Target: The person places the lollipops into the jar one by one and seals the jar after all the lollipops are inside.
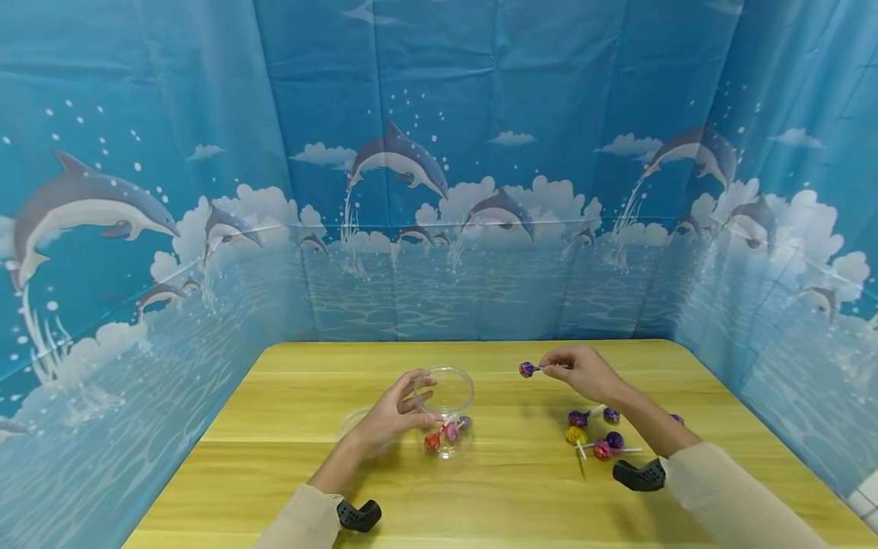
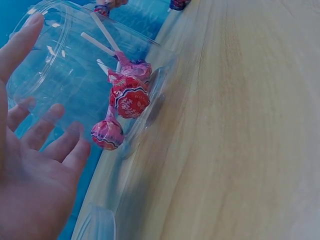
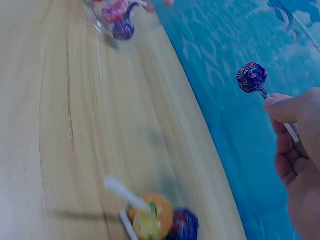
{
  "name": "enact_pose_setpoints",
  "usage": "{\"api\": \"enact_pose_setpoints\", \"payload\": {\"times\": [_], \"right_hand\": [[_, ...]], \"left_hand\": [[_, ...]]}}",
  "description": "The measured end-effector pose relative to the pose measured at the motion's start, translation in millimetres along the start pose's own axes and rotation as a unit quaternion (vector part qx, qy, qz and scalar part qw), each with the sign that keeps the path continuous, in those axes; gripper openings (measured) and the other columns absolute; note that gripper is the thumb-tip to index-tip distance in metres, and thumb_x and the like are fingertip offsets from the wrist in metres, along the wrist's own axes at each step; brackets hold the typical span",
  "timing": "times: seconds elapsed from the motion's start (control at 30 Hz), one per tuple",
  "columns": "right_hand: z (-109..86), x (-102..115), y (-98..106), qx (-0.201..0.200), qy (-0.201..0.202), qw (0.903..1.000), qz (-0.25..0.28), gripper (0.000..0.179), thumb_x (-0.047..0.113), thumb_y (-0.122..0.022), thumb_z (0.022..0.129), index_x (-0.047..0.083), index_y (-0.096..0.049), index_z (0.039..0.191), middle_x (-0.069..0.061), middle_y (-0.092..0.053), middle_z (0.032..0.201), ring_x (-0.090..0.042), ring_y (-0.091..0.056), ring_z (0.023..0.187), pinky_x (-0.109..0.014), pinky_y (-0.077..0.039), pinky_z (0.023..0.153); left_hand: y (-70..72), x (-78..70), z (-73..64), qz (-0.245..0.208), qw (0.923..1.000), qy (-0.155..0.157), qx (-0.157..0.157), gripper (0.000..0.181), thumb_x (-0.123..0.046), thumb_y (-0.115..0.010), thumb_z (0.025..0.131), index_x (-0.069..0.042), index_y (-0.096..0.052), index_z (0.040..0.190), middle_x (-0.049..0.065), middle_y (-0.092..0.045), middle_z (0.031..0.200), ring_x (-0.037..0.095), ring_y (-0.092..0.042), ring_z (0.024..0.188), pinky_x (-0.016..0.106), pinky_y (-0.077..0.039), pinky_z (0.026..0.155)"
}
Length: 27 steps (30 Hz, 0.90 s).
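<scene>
My right hand (image 1: 583,372) held one purple lollipop (image 1: 526,370) by its stick, thumb and fingers pinched narrow, raised to the right of the clear tub (image 1: 472,393). My left hand (image 1: 391,415) was spread wide around the tub's left side; I couldn't tell how firmly its fingers touched. Three lollipops sat in the tub: one red (image 1: 431,441), one pink (image 1: 451,432), one purple (image 1: 465,422). Well right of the tub, six showed on the worktop (image 1: 480,503): one yellow (image 1: 576,435), one reddish (image 1: 602,450), three purple (image 1: 578,418), another partly behind my forearm. One round clear lid (image 1: 351,424) lay left of the tub.
</scene>
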State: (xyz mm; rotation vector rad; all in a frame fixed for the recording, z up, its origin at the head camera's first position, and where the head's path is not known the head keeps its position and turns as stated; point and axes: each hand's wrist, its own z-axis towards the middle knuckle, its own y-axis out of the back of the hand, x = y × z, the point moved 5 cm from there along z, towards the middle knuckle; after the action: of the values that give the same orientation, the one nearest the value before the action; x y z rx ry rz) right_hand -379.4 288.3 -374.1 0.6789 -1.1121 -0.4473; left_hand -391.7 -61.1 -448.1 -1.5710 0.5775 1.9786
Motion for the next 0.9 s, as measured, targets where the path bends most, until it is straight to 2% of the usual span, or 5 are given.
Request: {"api": "enact_pose_setpoints", "payload": {"times": [0.3, 0.5, 0.73, 0.9], "right_hand": [[15.9, 25, -16, 0.013, 0.025, 0.9996, 0.006, 0.014, 0.015, -0.066, 0.104, 0.008, -0.077, 0.109, -0.006, -0.071, 0.111, -0.021, -0.064, 0.095, -0.04, -0.054, 0.076], [24.8, 42, -28, 0.014, 0.045, 0.9989, -0.002, 0.013, 0.015, -0.066, 0.104, 0.01, -0.078, 0.106, -0.002, -0.072, 0.106, -0.019, -0.064, 0.092, -0.04, -0.054, 0.076], [34.6, 67, -46, 0.028, 0.075, 0.9968, 0.007, 0.012, 0.012, -0.067, 0.103, 0.012, -0.079, 0.104, -0.008, -0.074, 0.107, -0.018, -0.064, 0.093, -0.042, -0.054, 0.08], [41.8, 84, -59, 0.042, 0.097, 0.9944, 0.008, 0.012, 0.011, -0.067, 0.102, 0.011, -0.079, 0.106, -0.004, -0.074, 0.105, -0.017, -0.064, 0.091, -0.041, -0.054, 0.08]], "left_hand": [[-0.6, -4.0, 2.9, 0.001, 1.0, -0.006, 0.002, 0.084, -0.007, -0.078, 0.094, -0.013, -0.029, 0.162, 0.015, -0.037, 0.159, 0.045, -0.022, 0.151, 0.042, -0.052, 0.102], [-0.8, -4.4, 3.5, 0.007, 1.0, -0.003, -0.003, 0.084, -0.007, -0.079, 0.093, -0.013, -0.03, 0.161, 0.014, -0.038, 0.159, 0.044, -0.024, 0.151, 0.041, -0.052, 0.102], [-0.9, -2.5, 1.0, 0.007, 0.9999, 0.0, -0.01, 0.083, -0.007, -0.078, 0.094, -0.014, -0.03, 0.162, 0.015, -0.039, 0.158, 0.046, -0.025, 0.15, 0.042, -0.052, 0.102], [-2.1, -2.6, 0.1, 0.011, 0.9998, 0.003, -0.013, 0.082, -0.007, -0.077, 0.095, -0.015, -0.031, 0.162, 0.015, -0.039, 0.158, 0.046, -0.026, 0.15, 0.042, -0.051, 0.103]]}}
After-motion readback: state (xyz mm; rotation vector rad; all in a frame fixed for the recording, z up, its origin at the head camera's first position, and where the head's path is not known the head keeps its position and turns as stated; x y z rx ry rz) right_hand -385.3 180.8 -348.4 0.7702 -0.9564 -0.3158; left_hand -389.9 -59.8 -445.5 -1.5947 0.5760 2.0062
